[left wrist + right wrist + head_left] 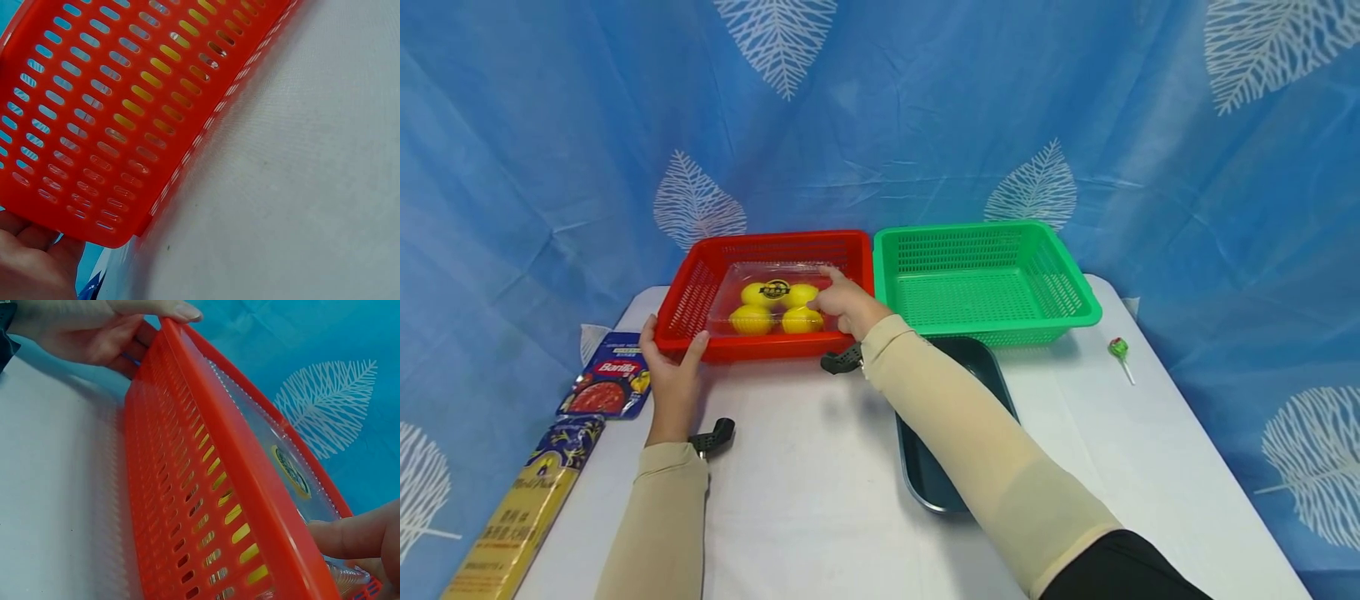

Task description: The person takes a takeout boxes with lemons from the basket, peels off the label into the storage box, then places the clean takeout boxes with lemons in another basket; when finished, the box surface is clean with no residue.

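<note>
My left hand (672,379) grips the near left corner of a red plastic basket (767,348), its thumb on the rim and its fingers along the side. Inside the basket lies a clear plastic box (724,302) with a dark oval label and several yellow lemons (751,320). At the box's right end my right hand (844,304) reaches over the front rim, with fingers extended and touching the lid. The right wrist view shows a straight finger (350,537) against the clear lid. Through the basket's slots (150,78) the yellow fruit shows in the left wrist view.
A green basket (992,323) stands right beside the red one. Under my right forearm lies a dark tray (936,492). On the left are a Barilla pouch (606,379) and a long yellow-and-blue package (516,521). A green lollipop (1118,348) lies toward the right edge.
</note>
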### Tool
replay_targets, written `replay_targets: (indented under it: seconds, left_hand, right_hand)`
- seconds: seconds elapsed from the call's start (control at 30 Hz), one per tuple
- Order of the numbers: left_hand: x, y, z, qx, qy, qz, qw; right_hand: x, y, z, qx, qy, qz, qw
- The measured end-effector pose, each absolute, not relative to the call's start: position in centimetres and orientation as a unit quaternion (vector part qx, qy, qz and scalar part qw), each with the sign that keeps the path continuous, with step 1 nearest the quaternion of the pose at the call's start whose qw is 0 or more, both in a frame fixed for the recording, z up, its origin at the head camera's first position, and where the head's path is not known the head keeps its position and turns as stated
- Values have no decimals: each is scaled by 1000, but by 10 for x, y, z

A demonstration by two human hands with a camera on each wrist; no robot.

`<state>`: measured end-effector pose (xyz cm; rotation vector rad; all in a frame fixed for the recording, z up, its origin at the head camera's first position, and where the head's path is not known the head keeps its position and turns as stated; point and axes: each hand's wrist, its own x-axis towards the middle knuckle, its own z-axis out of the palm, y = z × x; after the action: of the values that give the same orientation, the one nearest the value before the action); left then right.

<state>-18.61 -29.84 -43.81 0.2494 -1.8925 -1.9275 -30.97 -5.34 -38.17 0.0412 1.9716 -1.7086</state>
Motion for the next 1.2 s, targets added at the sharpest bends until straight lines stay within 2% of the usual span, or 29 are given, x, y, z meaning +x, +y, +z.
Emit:
replay_targets:
  seconds: [0.53, 1.2]
  left_hand:
    - [-186, -296, -441, 85, -685, -693, 209]
    - [-182, -299, -436, 99, -699, -678, 205]
  right_hand:
    - [-308, -51, -384, 26, 695, -673, 251]
    - [-293, -41, -352, 6, 674, -700, 235]
